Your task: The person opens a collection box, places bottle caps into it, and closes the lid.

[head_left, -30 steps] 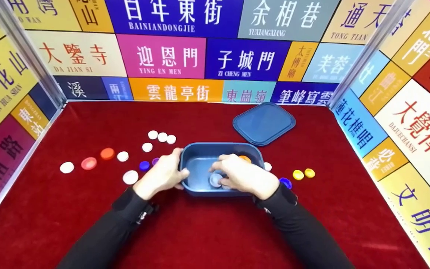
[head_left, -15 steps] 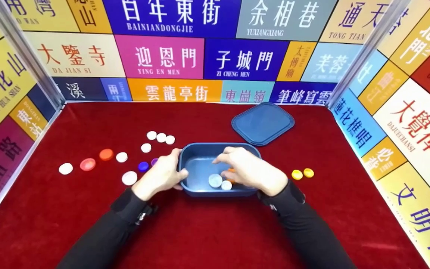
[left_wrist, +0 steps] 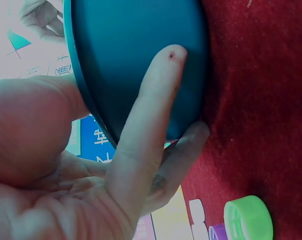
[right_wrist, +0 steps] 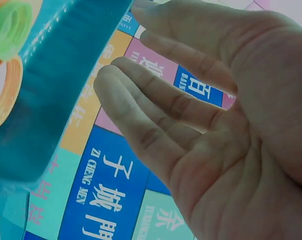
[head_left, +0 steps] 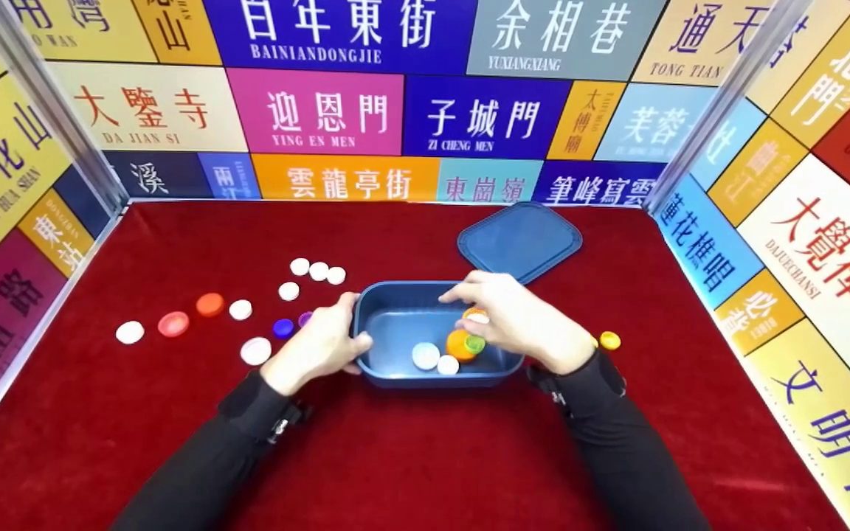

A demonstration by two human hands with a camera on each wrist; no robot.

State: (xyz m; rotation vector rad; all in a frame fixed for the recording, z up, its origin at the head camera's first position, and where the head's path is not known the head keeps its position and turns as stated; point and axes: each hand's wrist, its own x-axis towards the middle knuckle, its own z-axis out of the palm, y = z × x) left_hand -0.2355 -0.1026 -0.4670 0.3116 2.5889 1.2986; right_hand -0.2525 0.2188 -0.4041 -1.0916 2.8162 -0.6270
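My left hand [head_left: 322, 343] grips the left end of a blue plastic box [head_left: 392, 332]. Its thumb is at the rim [left_wrist: 81, 60], and the fingers lie along the outer wall [left_wrist: 106, 45]. Over the box's right end, my right hand [head_left: 521, 317] has its fingers extended and apart; the right wrist view shows nothing in its palm [right_wrist: 215, 165]. Several bottle caps lie in the box: a pale one [head_left: 426, 356], a small white one [head_left: 448, 365], an orange one [head_left: 459, 345] and a green one [head_left: 475, 344]. Another orange-rimmed cap [right_wrist: 8, 95] is partly covered by the right hand in the head view.
A blue lid [head_left: 521, 240] lies behind the box. Left of it are white caps [head_left: 319, 271], red caps [head_left: 173, 324], a blue cap [head_left: 282, 328] and a purple cap, mostly hidden. A yellow cap [head_left: 609, 340] sits right of my right wrist. Printed panels surround the red cloth.
My right hand has left the pale caps inside the box and moved right and away from me, uncovering the orange and green caps. My left hand keeps its hold.
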